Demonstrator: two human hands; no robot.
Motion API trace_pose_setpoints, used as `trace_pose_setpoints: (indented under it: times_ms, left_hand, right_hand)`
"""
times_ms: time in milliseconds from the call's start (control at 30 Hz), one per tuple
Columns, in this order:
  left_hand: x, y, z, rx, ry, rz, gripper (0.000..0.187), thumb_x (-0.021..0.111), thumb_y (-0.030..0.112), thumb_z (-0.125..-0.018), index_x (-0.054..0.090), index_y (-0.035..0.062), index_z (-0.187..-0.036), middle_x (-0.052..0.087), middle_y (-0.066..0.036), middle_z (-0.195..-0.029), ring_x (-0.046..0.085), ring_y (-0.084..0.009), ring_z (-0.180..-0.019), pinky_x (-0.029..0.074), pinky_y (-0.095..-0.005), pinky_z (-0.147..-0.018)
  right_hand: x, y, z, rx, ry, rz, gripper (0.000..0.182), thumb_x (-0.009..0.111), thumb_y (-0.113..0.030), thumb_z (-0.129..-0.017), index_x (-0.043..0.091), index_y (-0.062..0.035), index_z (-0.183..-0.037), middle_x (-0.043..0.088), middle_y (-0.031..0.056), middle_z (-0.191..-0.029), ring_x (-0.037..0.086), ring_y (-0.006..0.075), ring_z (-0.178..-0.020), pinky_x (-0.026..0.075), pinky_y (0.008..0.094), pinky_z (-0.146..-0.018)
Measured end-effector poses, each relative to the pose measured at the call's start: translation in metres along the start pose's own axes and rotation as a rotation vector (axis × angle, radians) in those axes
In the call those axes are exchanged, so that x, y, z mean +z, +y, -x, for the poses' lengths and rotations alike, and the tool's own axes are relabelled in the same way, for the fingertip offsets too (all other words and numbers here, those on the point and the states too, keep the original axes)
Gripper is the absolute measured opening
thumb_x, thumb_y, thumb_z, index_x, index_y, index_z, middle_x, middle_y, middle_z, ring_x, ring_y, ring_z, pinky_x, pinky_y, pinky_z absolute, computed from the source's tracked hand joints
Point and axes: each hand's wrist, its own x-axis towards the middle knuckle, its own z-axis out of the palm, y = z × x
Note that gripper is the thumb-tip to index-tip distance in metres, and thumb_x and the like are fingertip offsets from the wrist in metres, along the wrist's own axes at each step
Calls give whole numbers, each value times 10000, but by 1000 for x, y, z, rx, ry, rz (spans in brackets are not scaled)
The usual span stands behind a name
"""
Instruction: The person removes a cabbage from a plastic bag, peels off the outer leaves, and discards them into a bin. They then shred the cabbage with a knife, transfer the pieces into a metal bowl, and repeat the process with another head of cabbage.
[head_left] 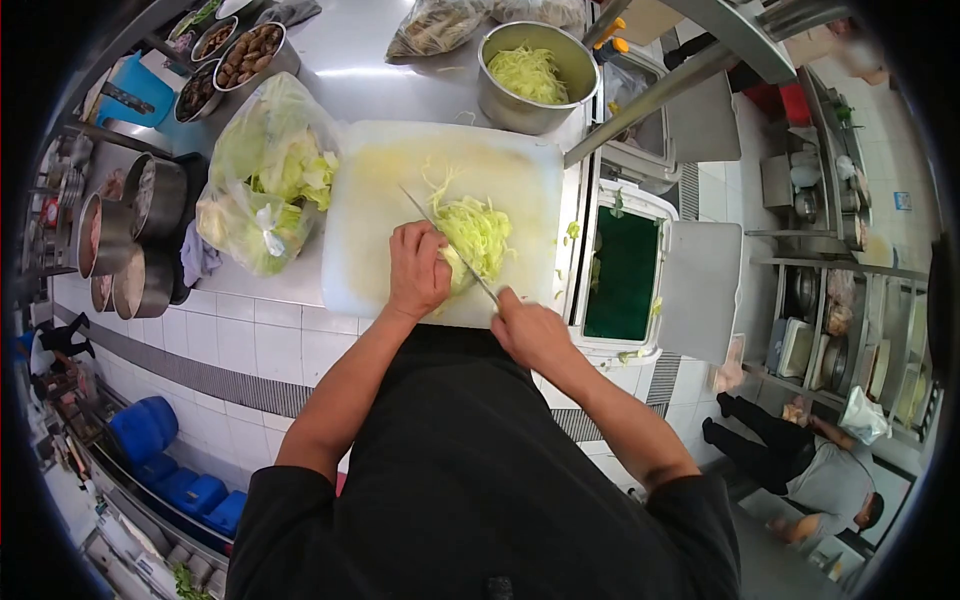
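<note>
A white cutting board (360, 230) lies in front of me with a heap of finely shredded pale green lettuce (478, 230) on it. My right hand (530, 330) is closed round the handle of a kitchen knife (462, 262). The blade slants up and left across the board, between my left hand and the shreds. With curled fingers, my left hand (418, 268) presses on the lettuce beside the blade; what lies under the fingers is mostly hidden. A deep metal pot (490, 108) with more shreds inside stands beyond the board.
Left of the board is a clear plastic bag (225, 180) of lettuce leaves. Several metal pots (150, 285) stand farther left. An open bin (672, 215) with a green inside is at the right. Another person (830, 490) is at the far lower right, near shelves.
</note>
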Motion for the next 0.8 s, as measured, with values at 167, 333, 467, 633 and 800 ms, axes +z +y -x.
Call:
trace_pose_setpoints:
  times_ms: [167,333,467,633,800]
  left_hand:
    - [0,0,2,4,-11,-6,270,532,87,-794,583,52,-1057,552,-173,-1132,517,-385,-1006,426,-506,-908]
    - [-2,2,0,11,8,-18,260,534,66,-788,579,52,-1043,540,-173,-1114,514,-384,-1002,425,-501,-903]
    - [-1,3,1,-4,4,3,258,535,58,-785,576,47,-1039,537,-177,-1113,512,-382,-1004,426,-499,-903]
    - [1,1,3,-20,14,-2,252,536,62,-789,572,41,-1038,536,-181,-1118,509,-382,-1007,425,-498,-906]
    - [1,2,5,-8,11,4,251,540,59,-794,578,45,-1042,547,-178,-1123,515,-385,-1010,425,-499,-910]
  right_hand:
    - [21,3,-41,24,-3,-17,235,587,-208,-978,504,-4,-1058,696,239,-758,691,462,-756,535,581,-703]
    - [-24,-12,-11,16,-35,-45,250,594,-221,-985,506,-12,-1090,694,242,-755,689,466,-748,531,582,-692]
    - [-68,-28,35,91,-138,-70,266,606,-247,-996,482,-30,-1087,666,262,-723,657,502,-725,497,598,-674]
    - [-65,-26,47,120,-164,-27,270,607,-249,-995,482,-27,-1082,670,252,-716,664,493,-718,509,593,-669]
    - [30,3,-27,8,55,-62,227,595,-208,-982,503,-10,-1047,688,237,-738,689,458,-721,533,581,-674]
